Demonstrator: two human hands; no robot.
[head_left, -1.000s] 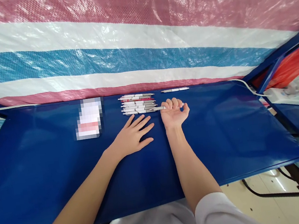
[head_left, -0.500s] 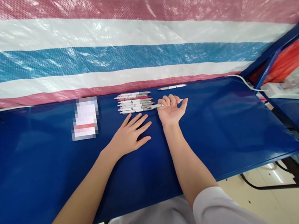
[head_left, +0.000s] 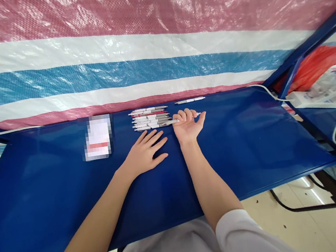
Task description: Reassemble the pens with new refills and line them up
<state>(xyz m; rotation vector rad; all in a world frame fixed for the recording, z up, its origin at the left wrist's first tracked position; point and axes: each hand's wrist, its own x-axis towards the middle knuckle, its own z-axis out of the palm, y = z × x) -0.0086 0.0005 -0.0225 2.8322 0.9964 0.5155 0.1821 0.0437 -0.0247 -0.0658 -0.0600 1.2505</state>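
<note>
My left hand (head_left: 145, 154) lies palm down on the blue table with its fingers spread, just in front of a row of pens (head_left: 150, 119). Several white and grey pens and a red one lie side by side there. To the right, my right hand (head_left: 188, 128) is turned palm up, its fingers curled over a white and grey pen (head_left: 170, 122). The tip of that pen points left and reaches the near right end of the row; its middle is hidden by the fingers. A lone pen (head_left: 190, 100) lies behind my right hand near the back edge.
A pixelated white rectangle (head_left: 97, 136) with a red band lies left of the pens. The blue table (head_left: 253, 151) ends at a striped plastic sheet (head_left: 135, 70). On the right are a white power strip (head_left: 317, 99), a cable (head_left: 335, 127) and a red plastic bag (head_left: 316, 67).
The camera view has shifted slightly, so the table things appear a little lower and the right side further left. Both hands keep nearly the same pose, and the right still holds the pen.
</note>
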